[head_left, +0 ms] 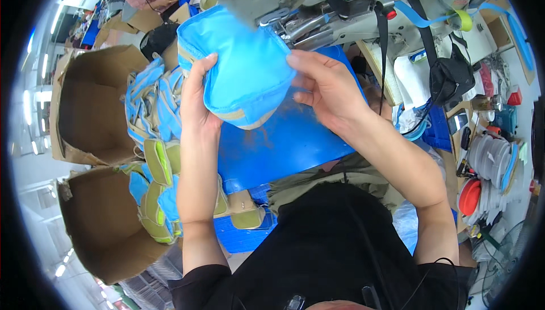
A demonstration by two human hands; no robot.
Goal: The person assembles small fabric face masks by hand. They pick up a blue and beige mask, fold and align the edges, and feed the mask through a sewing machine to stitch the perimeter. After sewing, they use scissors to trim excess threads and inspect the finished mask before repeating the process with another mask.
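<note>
One light-blue fabric pouch (247,66) with tan trim, held above the far part of the blue worktable (267,159). On my remote view, the left hand (198,91) is closed on its left edge, thumb over the top. The right hand (329,86) is half curled, fingertips at the right edge; whether it pinches, I cannot tell.

Progress: I judge the pouch largely assembled, since its flat panel meets the side walls along a ridged near edge. Its far side runs up by the sewing machine (318,3); contact unclear, so I cannot rule out seams left there. Left of the table I log a heap of blue-and-tan pieces (156,100) and, nearer, olive-and-blue pieces (156,199); finished or waiting, undetermined.
</note>
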